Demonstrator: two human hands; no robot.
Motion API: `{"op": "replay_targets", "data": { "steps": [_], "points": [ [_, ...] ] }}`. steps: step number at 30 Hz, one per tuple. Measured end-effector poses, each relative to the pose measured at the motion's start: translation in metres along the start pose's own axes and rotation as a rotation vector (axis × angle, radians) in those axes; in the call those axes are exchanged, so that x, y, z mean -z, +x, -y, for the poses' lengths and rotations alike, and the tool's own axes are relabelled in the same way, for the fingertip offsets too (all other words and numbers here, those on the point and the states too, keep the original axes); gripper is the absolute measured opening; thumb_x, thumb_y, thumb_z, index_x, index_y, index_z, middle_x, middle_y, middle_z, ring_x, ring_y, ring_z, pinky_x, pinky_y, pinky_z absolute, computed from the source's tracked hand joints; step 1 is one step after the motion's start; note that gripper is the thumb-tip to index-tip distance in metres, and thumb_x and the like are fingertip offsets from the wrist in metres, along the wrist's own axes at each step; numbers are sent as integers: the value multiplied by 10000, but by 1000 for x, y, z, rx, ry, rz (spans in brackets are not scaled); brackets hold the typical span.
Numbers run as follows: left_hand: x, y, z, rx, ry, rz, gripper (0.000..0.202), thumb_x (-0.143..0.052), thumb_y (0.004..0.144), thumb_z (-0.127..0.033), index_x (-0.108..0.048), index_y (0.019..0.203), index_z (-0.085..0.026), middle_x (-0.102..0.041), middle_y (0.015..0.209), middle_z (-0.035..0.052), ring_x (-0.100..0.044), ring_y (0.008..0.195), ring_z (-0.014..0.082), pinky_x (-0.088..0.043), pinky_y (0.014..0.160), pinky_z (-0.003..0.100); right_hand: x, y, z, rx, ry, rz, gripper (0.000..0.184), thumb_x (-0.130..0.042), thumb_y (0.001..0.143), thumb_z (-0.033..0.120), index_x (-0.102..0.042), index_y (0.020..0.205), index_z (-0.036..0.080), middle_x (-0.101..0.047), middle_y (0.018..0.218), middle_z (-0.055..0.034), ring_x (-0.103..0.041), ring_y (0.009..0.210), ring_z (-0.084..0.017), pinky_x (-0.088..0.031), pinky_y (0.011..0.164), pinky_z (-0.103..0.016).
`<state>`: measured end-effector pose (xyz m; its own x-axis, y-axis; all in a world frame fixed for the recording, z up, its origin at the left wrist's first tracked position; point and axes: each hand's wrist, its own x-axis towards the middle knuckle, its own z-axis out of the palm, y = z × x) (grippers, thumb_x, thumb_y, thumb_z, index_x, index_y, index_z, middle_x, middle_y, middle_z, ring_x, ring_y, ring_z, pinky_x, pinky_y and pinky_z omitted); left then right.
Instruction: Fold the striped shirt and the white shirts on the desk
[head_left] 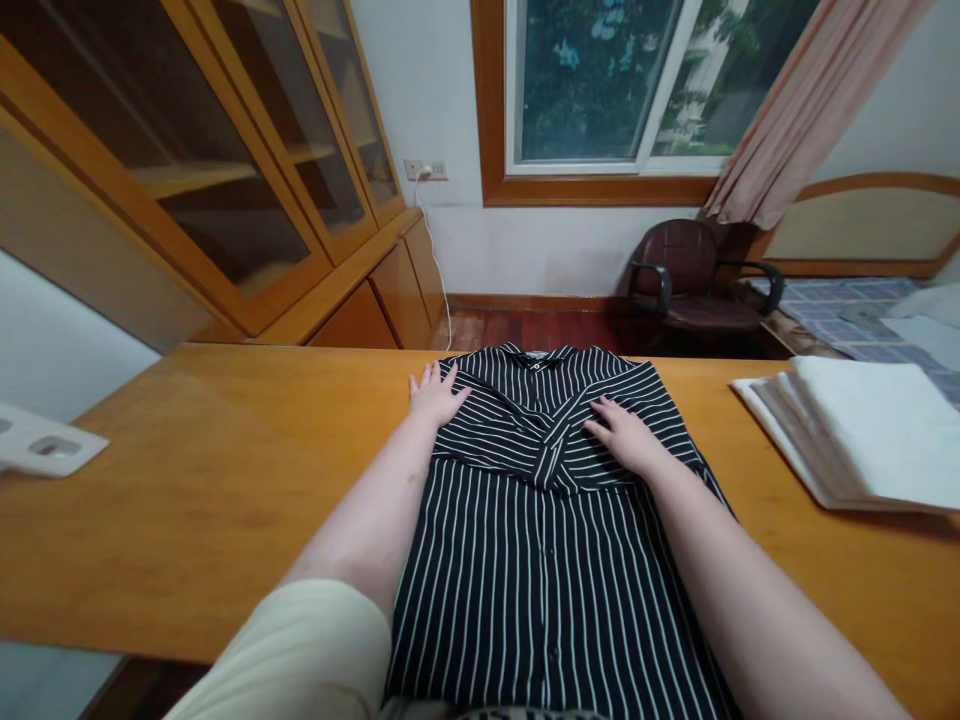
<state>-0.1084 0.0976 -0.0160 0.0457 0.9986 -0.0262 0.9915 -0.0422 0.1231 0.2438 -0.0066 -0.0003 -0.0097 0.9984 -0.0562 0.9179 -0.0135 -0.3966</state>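
A black shirt with white stripes lies front up on the wooden table, its collar at the far edge and its lower part reaching toward me. Both sleeves are folded inward and cross over the chest. My left hand rests on the shirt's left shoulder edge with fingers spread. On the folded sleeve at the right side of the chest lies my right hand, its fingers apart and flat. Neither hand grips the cloth. My forearms hide parts of the shirt's side edges.
The wooden table extends to both sides. A stack of white folded sheets lies at the right. At the left edge is a white slotted object. Beyond are a glass-door cabinet, an office chair and a bed.
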Motion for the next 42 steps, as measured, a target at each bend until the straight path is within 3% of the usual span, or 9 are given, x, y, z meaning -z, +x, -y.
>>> {"op": "replay_targets", "data": {
  "steps": [2, 6, 9, 13, 20, 25, 33, 38, 42],
  "points": [
    [-1, 3, -1, 1, -14, -3, 747, -299, 847, -686, -255, 1478, -289, -123, 1564, 108, -90, 1436, 306, -40, 1116, 579, 20, 15, -17, -107, 110, -99, 467, -455, 874, 496, -647, 1148, 171, -626, 1206, -128, -574, 1117, -250, -423, 955, -382],
    [-1, 9, 2, 27, -135, -37, 807, -371, 826, -680, -222, 1491, -248, -161, 1555, 114, -173, 1423, 296, -92, 1136, 531, 53, 45, -57, -408, 213, -337, 442, -576, 805, 434, -654, 1115, 129, -655, 1106, -168, -608, 1025, -278, -453, 883, -387],
    [0, 16, 11, 127, -359, -112, 733, -396, 857, -608, -287, 1470, -221, -309, 1510, 109, -308, 1378, 274, -223, 1127, 441, 60, 62, -86, -519, 393, -338, 436, -665, 739, 359, -660, 1090, 101, -665, 1072, -179, -615, 1004, -287, -458, 868, -391],
    [1, 32, 23, 251, -676, -137, 628, -474, 877, -469, -363, 1430, -193, -473, 1412, 105, -473, 1275, 214, -368, 1045, 324, 57, 76, -105, -496, 588, -270, 380, -692, 712, 316, -678, 1028, 105, -705, 883, -135, -658, 804, -241, -503, 727, -356],
    [8, 67, 28, 255, -715, -79, 522, -630, 802, -343, -540, 1289, -177, -620, 1251, 111, -605, 1113, 185, -425, 977, 271, 56, 103, -98, -449, 585, -140, 244, -723, 682, 335, -716, 828, 139, -708, 781, -92, -647, 685, -203, -494, 677, -325],
    [9, 80, 28, 257, -683, -53, 421, -719, 694, -228, -663, 1110, -197, -699, 1091, 72, -653, 988, 187, -464, 918, 285, 54, 115, -94, -429, 392, -188, 197, -734, 662, 326, -709, 748, 150, -669, 660, -58, -612, 639, -196, -468, 681, -330],
    [12, 89, 18, 335, -668, -87, 204, -686, 687, -169, -721, 888, -171, -726, 929, 94, -663, 917, 251, -497, 833, 355, 55, 119, -92, -421, 396, -344, 206, -689, 701, 338, -701, 789, 151, -651, 691, -44, -581, 677, -174, -444, 681, -299],
    [38, 79, 7, 250, -778, -145, 262, -638, 739, -191, -700, 993, -164, -717, 990, 75, -662, 917, 207, -501, 841, 303, 79, 105, -79, -313, 567, -487, 315, -698, 691, 380, -712, 902, 147, -685, 805, -50, -599, 731, -173, -435, 669, -284],
    [67, 53, 15, 68, -875, -163, 249, -659, 722, -244, -693, 957, -169, -715, 932, 41, -655, 896, 196, -496, 855, 304, 102, 73, -71, -215, 612, -519, 340, -702, 686, 407, -709, 916, 156, -692, 831, -67, -605, 746, -177, -437, 667, -285]
  ]
}}
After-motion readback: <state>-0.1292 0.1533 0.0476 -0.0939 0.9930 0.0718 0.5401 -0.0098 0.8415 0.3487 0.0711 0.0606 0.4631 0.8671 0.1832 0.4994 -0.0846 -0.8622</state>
